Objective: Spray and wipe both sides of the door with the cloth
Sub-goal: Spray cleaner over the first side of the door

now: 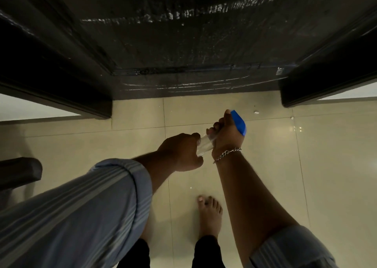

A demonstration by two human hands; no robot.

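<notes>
A dark door [183, 43] stands in front of me, its face streaked with wet spray droplets and wipe marks. Both hands hold a clear spray bottle [205, 146] low above the floor. My left hand [181, 153] grips the clear body of the bottle. My right hand [224, 135], with a chain bracelet on the wrist, grips the bottle's top, where the blue spray head [239, 123] shows past my fingers. No cloth is visible.
Dark door frame posts stand at left [61, 80] and right [326, 80]. Glossy beige floor tiles [306, 165] lie below, with small white specks near the right post. My bare foot [210, 216] is under my hands. A dark object [18, 171] sits at the left edge.
</notes>
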